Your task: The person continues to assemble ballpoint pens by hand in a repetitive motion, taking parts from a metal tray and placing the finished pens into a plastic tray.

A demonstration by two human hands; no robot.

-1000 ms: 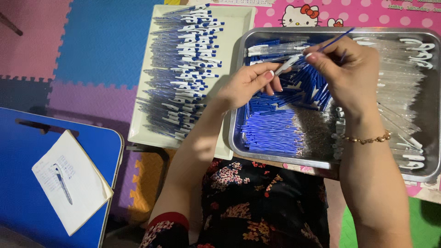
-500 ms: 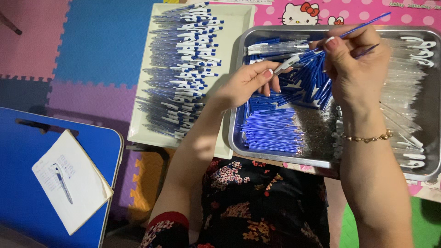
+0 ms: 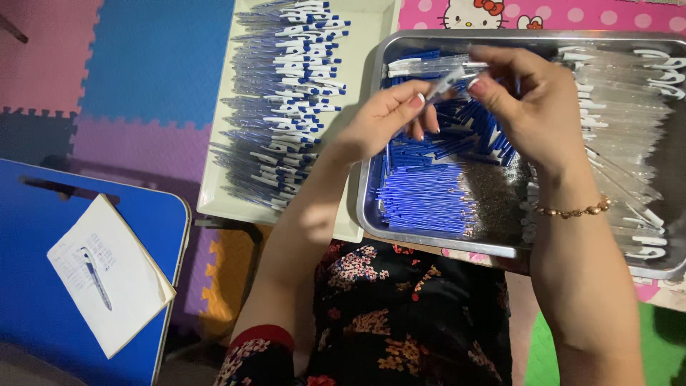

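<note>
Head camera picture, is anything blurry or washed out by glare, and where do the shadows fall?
Head view: the left hand and right hand are slightly soft with motion, as is the clear pen barrel between them; the metal tray rim glints; the forearms shade the tray's left wall; the notebook stays sharp.

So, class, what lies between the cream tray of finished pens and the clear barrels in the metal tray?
In the head view: blue refills, with both hands above.

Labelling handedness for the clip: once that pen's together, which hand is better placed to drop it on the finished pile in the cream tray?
Left, probably. The left hand pinches the pen barrel and sits next to the cream tray of finished pens. The right hand is over the metal tray, farther from it.
</note>
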